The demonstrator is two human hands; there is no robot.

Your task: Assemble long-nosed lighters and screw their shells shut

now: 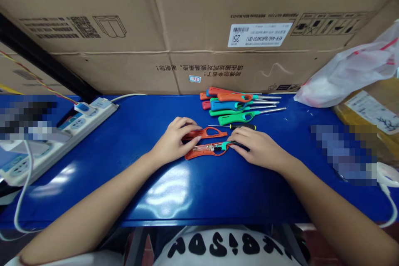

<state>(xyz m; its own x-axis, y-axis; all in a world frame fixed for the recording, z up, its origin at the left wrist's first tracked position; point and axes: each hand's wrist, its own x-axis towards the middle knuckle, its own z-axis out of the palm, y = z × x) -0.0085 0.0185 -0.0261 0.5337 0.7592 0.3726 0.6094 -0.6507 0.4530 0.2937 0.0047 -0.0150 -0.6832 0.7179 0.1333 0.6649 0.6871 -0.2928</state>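
Observation:
An orange long-neck lighter lies split lengthwise on the blue table. Its bare casing half (208,133) sits farther from me, with the left end under the fingers of my left hand (178,138). The nearer half (199,153) holds a clear fuel tank, dark inner parts and a green trigger (223,145); my left thumb rests by its upper edge. At its front end, my right hand (258,146) is closed on a slim black piece (240,146), partly covered by the fingers. A screwdriver (243,126) with a black and yellow handle lies just beyond my right hand.
Several coloured lighters (232,106) are piled at the back. A power strip (75,126) with plugs and cables stands left. To the right are a plastic bag (346,72), a taped carton (374,120) and a blurred object (346,153). A large cardboard box (124,66) closes off the back.

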